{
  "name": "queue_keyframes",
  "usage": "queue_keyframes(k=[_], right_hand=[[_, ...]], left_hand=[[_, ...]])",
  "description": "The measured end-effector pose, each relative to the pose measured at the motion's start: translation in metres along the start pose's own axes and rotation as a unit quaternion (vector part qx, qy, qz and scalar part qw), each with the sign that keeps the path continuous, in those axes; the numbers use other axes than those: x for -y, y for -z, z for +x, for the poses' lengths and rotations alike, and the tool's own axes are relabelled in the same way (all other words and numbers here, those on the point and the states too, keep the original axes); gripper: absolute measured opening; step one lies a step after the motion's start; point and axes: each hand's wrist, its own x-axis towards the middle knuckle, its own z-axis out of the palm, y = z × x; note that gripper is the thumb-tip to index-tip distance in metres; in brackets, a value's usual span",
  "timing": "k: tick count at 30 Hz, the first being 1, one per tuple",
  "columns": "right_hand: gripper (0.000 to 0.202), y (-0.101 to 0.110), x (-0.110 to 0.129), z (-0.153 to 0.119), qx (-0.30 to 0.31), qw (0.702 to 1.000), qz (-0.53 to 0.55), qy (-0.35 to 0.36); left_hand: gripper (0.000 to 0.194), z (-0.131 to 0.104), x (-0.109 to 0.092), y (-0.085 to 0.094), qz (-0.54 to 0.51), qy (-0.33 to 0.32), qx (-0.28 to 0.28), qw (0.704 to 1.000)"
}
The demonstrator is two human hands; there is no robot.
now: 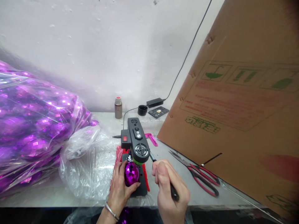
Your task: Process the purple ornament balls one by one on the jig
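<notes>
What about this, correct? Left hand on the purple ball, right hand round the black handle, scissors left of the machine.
Not quite: the head view shows the scissors right of the machine. The left hand is on the purple ball and the right hand round the black handle.

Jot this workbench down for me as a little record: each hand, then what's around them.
Left hand: holds shiny purple faceted ball beneath black machine head
Right hand: grips metal rod with black handle
Left side: clear plastic bag of shiny purple balls
Right side: red-and-black-handled metal scissors, large brown cardboard box
Back: silver metal flask, round black cup
</notes>
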Motion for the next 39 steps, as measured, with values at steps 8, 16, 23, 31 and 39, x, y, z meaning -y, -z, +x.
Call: queue_keyframes(k=[8,16,23,31,39], right_hand=[[0.034,-0.001,-0.001,-0.002,-0.004,1.0,0.0,0.0],[0.034,-0.001,-0.002,-0.003,-0.009,1.0,0.008,-0.003],[0.032,0.0,-0.004,-0.007,-0.01,1.0,0.003,0.008],[0.037,-0.008,-0.016,-0.025,-0.06,0.998,0.002,0.029],[0.041,-0.019,-0.023,-0.035,-0.133,0.99,0.021,0.032]], left_hand=[[0.078,-0.002,-0.003,-0.006,-0.038,0.013,0.022,0.999],[0.083,0.002,-0.005,-0.009,-0.051,0.027,0.051,0.997],[0.085,0.0,-0.002,-0.018,-0.041,0.07,0.045,0.996],[0.078,0.001,0.002,-0.024,-0.036,0.055,0.02,0.998],[0.076,0.001,0.003,-0.025,-0.024,0.042,0.031,0.998]])
